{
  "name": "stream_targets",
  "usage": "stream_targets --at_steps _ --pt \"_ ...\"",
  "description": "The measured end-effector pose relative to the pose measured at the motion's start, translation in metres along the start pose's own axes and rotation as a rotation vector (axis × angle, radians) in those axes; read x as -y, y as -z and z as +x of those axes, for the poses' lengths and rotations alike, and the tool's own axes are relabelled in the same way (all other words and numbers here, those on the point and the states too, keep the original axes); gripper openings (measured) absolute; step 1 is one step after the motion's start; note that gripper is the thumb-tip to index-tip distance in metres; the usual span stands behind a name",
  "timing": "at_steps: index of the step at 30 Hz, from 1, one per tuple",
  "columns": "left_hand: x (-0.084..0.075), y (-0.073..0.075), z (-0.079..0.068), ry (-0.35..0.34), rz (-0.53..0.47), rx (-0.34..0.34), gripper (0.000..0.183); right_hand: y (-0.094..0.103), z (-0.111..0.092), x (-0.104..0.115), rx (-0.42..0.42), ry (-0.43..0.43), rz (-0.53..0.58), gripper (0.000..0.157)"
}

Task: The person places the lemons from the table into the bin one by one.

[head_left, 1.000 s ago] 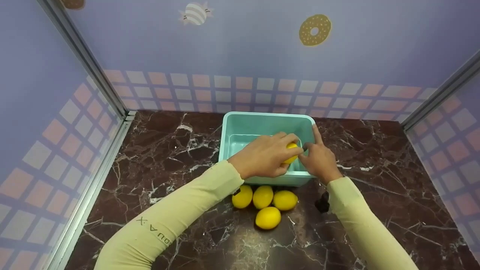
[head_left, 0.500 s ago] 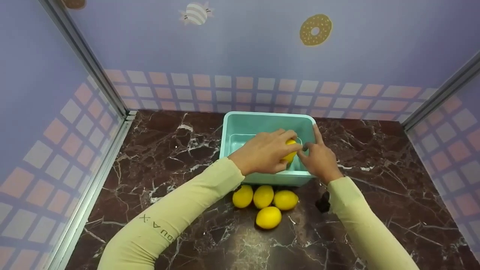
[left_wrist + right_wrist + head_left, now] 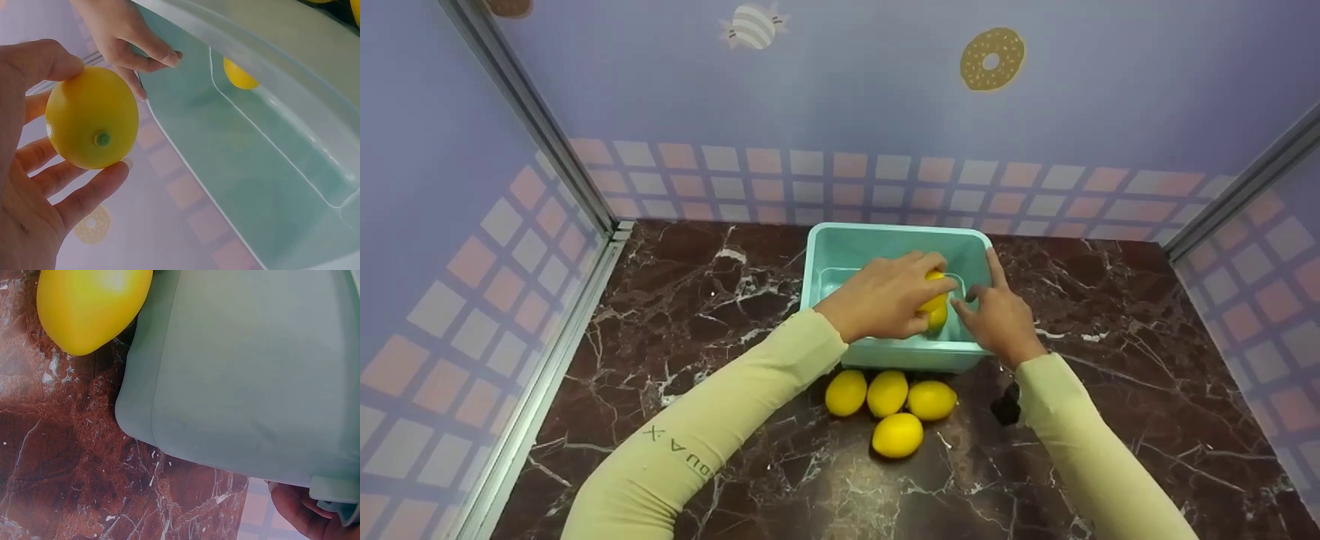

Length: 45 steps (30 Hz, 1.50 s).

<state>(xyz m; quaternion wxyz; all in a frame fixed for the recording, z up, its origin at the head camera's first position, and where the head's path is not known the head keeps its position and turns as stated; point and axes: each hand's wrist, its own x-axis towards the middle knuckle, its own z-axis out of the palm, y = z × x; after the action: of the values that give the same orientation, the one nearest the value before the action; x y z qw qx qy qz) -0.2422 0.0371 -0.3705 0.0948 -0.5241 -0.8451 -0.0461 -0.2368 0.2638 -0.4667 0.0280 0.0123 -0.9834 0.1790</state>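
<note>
In the head view my left hand (image 3: 877,298) reaches over the mint-green plastic tub (image 3: 877,244) and holds a yellow lemon (image 3: 934,285). The left wrist view shows this lemon (image 3: 93,118) pinched between thumb and fingertips, its green stem end facing the camera. Below it another lemon (image 3: 938,319) lies inside the tub, near the front wall. My right hand (image 3: 1001,322) grips the tub's right rim, index finger stretched along the edge and thumb on the inner side. Part of its fingers shows under the rim in the right wrist view.
Several lemons (image 3: 887,394) lie in a cluster on the dark marbled table (image 3: 720,300), just in front of the tub. A purple wall (image 3: 870,97) with pink and white squares stands right behind, and side panels (image 3: 442,300) close off left and right.
My left hand has moved slightly left and back with its lemon, bringing the lemon inside the tub more into sight. The right hand stays at the rim.
</note>
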Motion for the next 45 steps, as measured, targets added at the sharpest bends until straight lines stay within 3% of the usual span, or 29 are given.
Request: stream_targets --at_steps 45 --pt "0.019 -0.011 0.011 0.123 -0.039 0.074 0.044 0.0 0.003 0.0 -0.013 0.001 0.011 0.039"
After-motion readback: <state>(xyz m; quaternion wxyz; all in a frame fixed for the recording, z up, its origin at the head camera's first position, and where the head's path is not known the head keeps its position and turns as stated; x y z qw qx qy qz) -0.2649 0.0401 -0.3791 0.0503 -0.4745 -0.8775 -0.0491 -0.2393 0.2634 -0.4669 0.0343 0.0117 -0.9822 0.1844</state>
